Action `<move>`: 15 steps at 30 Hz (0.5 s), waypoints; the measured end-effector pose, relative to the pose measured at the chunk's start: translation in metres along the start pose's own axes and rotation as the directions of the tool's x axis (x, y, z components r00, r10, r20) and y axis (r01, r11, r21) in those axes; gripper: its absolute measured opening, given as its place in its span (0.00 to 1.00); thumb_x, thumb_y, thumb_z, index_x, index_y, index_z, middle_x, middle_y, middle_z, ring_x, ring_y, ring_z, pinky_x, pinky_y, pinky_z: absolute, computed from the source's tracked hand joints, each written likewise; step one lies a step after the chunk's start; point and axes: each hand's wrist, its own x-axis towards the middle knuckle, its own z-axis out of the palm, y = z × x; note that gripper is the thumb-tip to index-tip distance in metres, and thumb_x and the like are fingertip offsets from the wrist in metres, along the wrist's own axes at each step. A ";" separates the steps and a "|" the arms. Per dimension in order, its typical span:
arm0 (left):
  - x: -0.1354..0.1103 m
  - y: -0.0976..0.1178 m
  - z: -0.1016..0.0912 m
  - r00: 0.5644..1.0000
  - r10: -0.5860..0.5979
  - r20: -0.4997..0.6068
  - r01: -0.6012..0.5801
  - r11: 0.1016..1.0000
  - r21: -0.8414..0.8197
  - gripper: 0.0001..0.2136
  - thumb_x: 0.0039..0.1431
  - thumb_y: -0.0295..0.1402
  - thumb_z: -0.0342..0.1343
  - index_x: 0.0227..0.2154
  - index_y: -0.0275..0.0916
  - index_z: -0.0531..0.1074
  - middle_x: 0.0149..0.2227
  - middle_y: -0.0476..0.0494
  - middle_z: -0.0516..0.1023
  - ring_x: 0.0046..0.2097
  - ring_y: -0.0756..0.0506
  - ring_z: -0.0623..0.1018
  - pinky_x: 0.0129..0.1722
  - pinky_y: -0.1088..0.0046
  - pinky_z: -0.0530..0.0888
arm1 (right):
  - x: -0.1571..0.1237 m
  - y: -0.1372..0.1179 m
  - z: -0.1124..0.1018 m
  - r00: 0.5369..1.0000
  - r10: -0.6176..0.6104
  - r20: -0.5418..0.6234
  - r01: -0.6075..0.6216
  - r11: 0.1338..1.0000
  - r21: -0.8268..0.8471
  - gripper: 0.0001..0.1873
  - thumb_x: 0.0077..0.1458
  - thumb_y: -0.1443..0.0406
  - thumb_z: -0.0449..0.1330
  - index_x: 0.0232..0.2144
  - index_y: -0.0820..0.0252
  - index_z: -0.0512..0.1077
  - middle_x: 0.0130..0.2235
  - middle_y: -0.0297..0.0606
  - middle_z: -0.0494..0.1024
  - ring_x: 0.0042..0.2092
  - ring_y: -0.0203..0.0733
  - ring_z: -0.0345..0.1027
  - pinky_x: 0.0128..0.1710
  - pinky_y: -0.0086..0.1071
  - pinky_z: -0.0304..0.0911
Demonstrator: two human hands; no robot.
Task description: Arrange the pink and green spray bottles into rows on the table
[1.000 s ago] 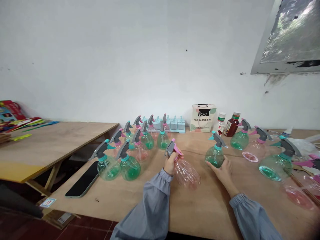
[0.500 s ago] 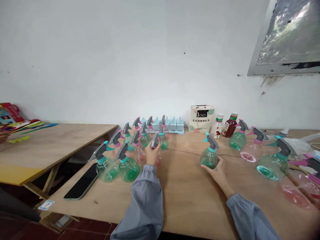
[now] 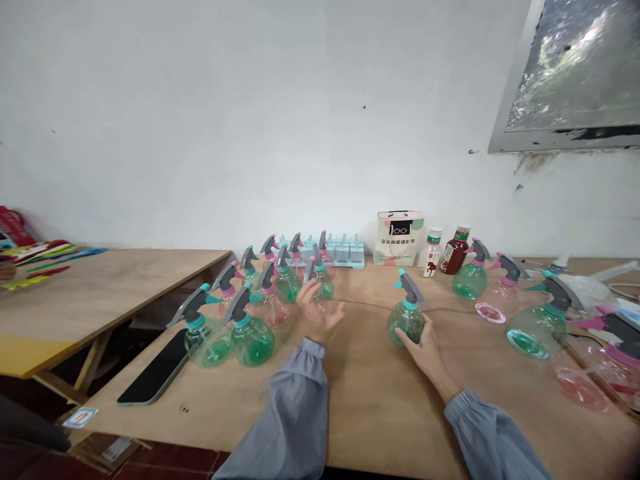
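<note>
My right hand (image 3: pixel 424 345) is wrapped round a green spray bottle (image 3: pixel 406 321) with a grey and turquoise trigger head, held upright. My left hand (image 3: pixel 319 312) is open, fingers spread, just in front of a spray bottle whose grey head (image 3: pixel 310 268) shows above the fingers; most of its body is hidden. Left of that hand stand several green and pink spray bottles, among them a green one (image 3: pixel 253 341) at the front and a pink one (image 3: pixel 273 308) behind it.
On the right stand more spray bottles, including a large green one (image 3: pixel 539 328). Along the wall are a light blue mould tray (image 3: pixel 350 253), a paper bag (image 3: pixel 399 241) and two drink bottles. A phone (image 3: pixel 156 371) lies front left; a second table (image 3: pixel 130 293) stands beyond a gap.
My left hand has let go of the spray bottle and drawn back slightly, its fingers now spread. My right hand has brought its green spray bottle a little to the left.
</note>
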 end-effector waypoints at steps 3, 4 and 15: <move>-0.029 0.027 0.027 0.941 -0.001 0.337 0.046 0.991 -0.124 0.34 0.41 0.39 0.71 0.53 0.41 0.66 0.57 0.33 0.68 0.63 0.32 0.66 0.65 0.52 0.58 | -0.017 -0.011 0.008 0.991 -0.125 0.041 0.125 0.992 -0.003 0.44 0.48 0.39 0.60 0.57 0.61 0.60 0.53 0.54 0.73 0.55 0.61 0.68 0.53 0.53 0.64; -0.037 0.034 0.037 0.909 -0.067 0.412 0.135 0.981 -0.137 0.38 0.38 0.39 0.73 0.55 0.40 0.65 0.59 0.32 0.67 0.64 0.32 0.64 0.66 0.52 0.56 | -0.023 -0.015 0.012 0.986 -0.163 0.041 0.163 0.987 -0.011 0.42 0.48 0.40 0.60 0.56 0.61 0.61 0.51 0.53 0.74 0.54 0.61 0.69 0.52 0.54 0.64; -0.037 0.045 0.056 0.777 -0.323 0.540 0.537 0.788 -0.301 0.18 0.47 0.31 0.65 0.44 0.41 0.75 0.49 0.38 0.77 0.53 0.37 0.76 0.59 0.58 0.66 | -0.057 -0.046 -0.014 0.966 -0.208 0.155 0.209 0.978 0.005 0.41 0.44 0.44 0.64 0.57 0.46 0.60 0.52 0.46 0.75 0.53 0.65 0.71 0.51 0.60 0.66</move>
